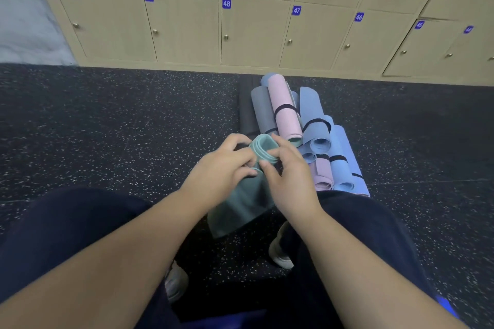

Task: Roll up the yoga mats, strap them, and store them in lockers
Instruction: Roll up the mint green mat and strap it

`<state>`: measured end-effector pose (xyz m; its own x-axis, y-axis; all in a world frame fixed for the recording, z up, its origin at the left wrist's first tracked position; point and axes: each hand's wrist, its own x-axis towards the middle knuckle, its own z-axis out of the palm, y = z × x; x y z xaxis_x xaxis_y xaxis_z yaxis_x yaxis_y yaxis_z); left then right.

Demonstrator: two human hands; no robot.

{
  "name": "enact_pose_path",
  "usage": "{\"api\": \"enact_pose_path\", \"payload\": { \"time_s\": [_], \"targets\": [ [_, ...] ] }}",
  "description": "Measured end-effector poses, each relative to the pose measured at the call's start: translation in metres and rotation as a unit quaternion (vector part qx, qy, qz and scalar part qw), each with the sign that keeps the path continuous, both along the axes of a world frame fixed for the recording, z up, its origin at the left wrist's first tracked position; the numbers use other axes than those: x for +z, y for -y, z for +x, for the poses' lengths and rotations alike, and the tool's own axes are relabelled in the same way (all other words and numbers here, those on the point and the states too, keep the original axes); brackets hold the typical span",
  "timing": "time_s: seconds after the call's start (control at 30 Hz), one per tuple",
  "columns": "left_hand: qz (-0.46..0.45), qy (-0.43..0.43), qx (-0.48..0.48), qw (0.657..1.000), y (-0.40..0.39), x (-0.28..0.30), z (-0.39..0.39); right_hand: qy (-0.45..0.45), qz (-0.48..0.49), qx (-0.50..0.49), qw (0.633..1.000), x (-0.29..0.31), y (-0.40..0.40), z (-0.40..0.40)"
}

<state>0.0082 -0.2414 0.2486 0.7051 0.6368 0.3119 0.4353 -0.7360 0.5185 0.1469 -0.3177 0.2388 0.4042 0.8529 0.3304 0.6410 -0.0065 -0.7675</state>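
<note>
Person was crouched facing the lockers, knees either side of a teal mat (242, 203) held centre-frame, rolled end up, loose tail hanging toward the floor between the legs. Left hand (223, 165) had fingers curled round the roll's left side; right hand (287, 179) curled on the right side, thumb and fingertips pinching the rim of the coil. Right behind the teal roll, at 1 o'clock from the hands, sat a pile of rolled mats (315, 139): pink, grey, several blue, most banded with black straps (285, 108), ends pointing back at the person. The pile crowded the right hand and stood between the person and the lockers. A dark flat mat (246, 112) lay under the pile's left edge at 12 o'clock. Floor (107, 128) was black speckled rubber. Wood-tone lockers (184, 27) ran across 10 to 2 o'clock, blue number tags 50 down to 45, all doors closed. White shoes (279, 251) showed at 6 o'clock.
</note>
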Motion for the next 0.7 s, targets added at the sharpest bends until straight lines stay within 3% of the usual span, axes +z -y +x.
{"api": "enact_pose_path", "payload": {
  "time_s": [0.37,0.7],
  "targets": [
    [-0.027,0.040,-0.021,0.999,0.003,0.020,-0.035,0.031,0.015,0.059,0.998,0.011,0.012,-0.024],
    [-0.123,0.094,-0.012,0.988,0.000,0.011,-0.050,0.059,-0.034,0.109,0.992,0.005,0.012,-0.019]
  ]
}}
